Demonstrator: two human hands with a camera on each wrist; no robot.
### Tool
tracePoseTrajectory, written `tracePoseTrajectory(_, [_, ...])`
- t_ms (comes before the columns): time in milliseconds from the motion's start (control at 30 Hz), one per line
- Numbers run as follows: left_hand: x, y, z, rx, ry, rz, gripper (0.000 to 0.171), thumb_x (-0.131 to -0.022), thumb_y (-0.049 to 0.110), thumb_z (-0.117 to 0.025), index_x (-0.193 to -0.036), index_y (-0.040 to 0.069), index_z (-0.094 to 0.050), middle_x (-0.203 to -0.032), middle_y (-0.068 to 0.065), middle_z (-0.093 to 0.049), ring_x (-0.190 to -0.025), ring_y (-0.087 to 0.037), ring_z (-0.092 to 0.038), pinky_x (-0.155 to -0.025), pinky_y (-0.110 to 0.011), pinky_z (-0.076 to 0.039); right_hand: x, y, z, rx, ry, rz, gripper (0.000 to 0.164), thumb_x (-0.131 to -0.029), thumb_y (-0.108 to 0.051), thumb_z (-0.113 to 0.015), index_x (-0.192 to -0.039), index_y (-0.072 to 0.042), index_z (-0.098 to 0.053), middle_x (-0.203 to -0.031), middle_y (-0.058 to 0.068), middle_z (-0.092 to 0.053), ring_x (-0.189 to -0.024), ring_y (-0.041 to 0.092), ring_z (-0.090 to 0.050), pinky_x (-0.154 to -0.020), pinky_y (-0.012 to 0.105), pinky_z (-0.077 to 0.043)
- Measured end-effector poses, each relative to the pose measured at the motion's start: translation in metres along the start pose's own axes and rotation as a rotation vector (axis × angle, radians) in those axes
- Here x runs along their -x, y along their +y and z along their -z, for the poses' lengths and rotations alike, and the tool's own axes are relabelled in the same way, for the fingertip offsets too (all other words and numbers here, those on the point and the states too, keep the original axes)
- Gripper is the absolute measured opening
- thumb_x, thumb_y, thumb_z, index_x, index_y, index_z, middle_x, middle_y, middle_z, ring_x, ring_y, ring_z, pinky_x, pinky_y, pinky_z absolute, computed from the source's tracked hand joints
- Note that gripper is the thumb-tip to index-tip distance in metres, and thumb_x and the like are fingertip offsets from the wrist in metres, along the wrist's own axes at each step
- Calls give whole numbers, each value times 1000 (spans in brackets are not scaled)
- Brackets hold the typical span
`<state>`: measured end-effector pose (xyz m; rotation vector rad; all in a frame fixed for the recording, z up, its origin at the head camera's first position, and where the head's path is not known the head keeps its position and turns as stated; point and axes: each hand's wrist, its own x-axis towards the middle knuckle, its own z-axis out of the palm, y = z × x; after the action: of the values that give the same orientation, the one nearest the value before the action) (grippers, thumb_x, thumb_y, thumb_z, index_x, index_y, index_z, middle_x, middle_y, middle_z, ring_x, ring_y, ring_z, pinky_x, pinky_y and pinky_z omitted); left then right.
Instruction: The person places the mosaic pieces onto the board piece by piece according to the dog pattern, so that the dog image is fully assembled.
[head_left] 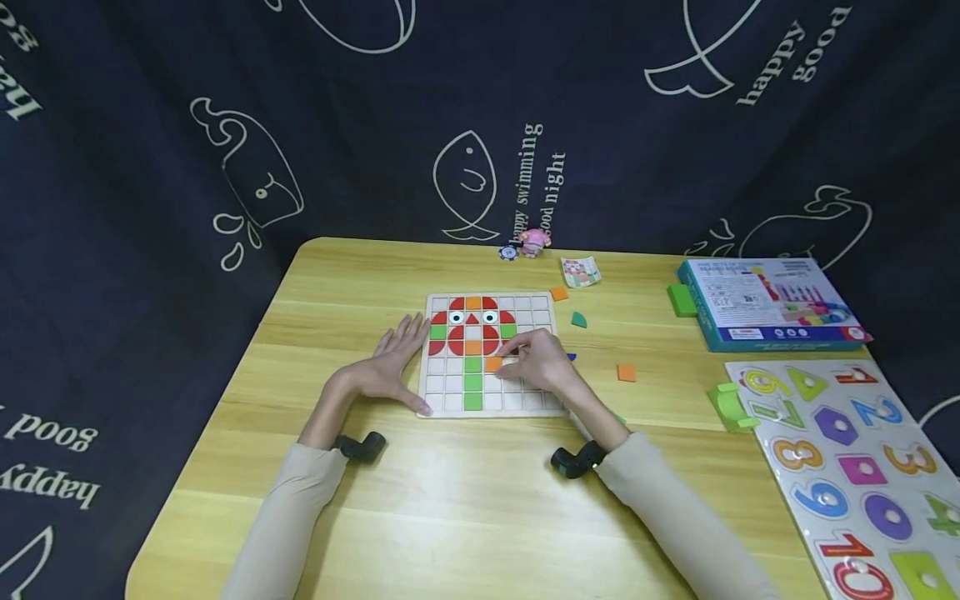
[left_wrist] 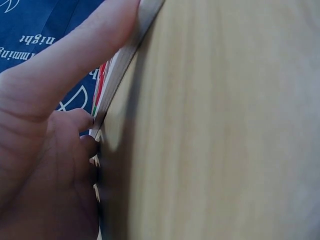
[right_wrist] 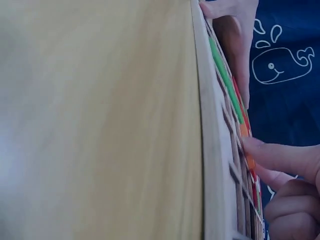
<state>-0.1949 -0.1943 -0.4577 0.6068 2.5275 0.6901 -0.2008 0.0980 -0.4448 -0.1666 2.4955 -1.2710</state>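
Note:
A square board (head_left: 444, 383) with a grid of cells lies flat on the table, a red, green, orange and white tile picture in its upper left part. A column of green tiles (head_left: 473, 383) runs down below it. My right hand (head_left: 542, 360) pinches an orange square tile (head_left: 492, 364) at the cell beside the top green tile; in the right wrist view the thumb (right_wrist: 275, 156) touches the orange. My left hand (head_left: 386, 367) is spread along the board's left edge, thumb at the lower corner. In the left wrist view that thumb (left_wrist: 75, 55) rests against the board's wooden side.
Right of the board lie loose orange squares (head_left: 626, 373), a dark green quarter-round (head_left: 579, 319) and a small picture card (head_left: 581, 272). A pink figurine (head_left: 535, 242) stands behind. Far right are a blue box (head_left: 780, 304), green blocks (head_left: 682, 301) and a number puzzle board (head_left: 810, 492).

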Motion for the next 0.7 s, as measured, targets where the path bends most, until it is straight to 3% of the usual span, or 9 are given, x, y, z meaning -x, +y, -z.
tracePoseTrajectory(200, [-2,0,0,0,-6,1,145,-56,62,-84,-155,16,13,-161,-8,24,-148,-29,24,-122,-52,10,-1,0,1,-31,2,-7,26,-70,-14,-86,-94,-15,-78,-55,-3,-33,-50,13,-27,-47,22,-19])
tracePoseTrajectory(433, [-2,-1,-1,-4,1,-2,145,-56,63,-84,-155,15,12,-161,-9,24,-149,-29,24,-122,-52,10,-4,1,1,-42,-35,16,20,-73,-12,-84,-92,-15,-79,-68,-5,-47,-50,9,-23,-48,20,-16])
tracePoseTrajectory(700, [-3,-2,-2,3,3,0,146,-56,64,-84,-155,16,12,-161,-8,23,-149,-28,23,-123,-51,10,-9,4,18,-77,-141,56,31,-76,-12,-82,-106,-14,-76,-54,-4,-32,-51,14,-24,-49,22,-22])
